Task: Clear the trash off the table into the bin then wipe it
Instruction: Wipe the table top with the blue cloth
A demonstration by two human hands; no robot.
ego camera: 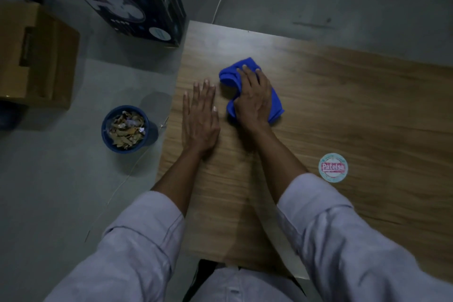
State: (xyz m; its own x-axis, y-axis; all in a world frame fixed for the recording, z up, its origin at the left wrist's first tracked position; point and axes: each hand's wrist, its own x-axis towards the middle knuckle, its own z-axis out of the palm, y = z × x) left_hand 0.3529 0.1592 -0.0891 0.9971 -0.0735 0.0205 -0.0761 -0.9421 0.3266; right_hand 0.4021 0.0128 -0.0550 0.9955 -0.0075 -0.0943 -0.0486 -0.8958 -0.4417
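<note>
Two hands are laid on the tabletop (367, 105), toward its far left corner. The left hand (199, 115) is pressed flat, palm down, just inside the left edge. Its fingers are held straight and close together, pointing toward the far edge, and nothing is held in it. The forearm is stretched forward from a rolled pale sleeve (137, 240).

The right hand (252, 98) is set on top of the cloth (229, 73), just beside the left hand but apart from it. Its fingers are bent over the bunched blue fabric, with the thumb side sunk into a fold, so the cloth is gripped and pressed down against the wood. The wrist is angled inward, and the forearm is slanted in from the right across the near part of the tabletop. The cloth is spread out from under the palm on both sides, more of it toward the far edge.

A round sticker (333, 167) is seen flat on the wood, nearer the near edge and well to the right of the hands.

The bin (105, 127) is stood on the floor just beside the left edge, filled with trash (127, 130). Farther off on the floor, a cardboard box (36, 56) and a dark box (127, 0) are placed, the dark one close to the far left corner.
</note>
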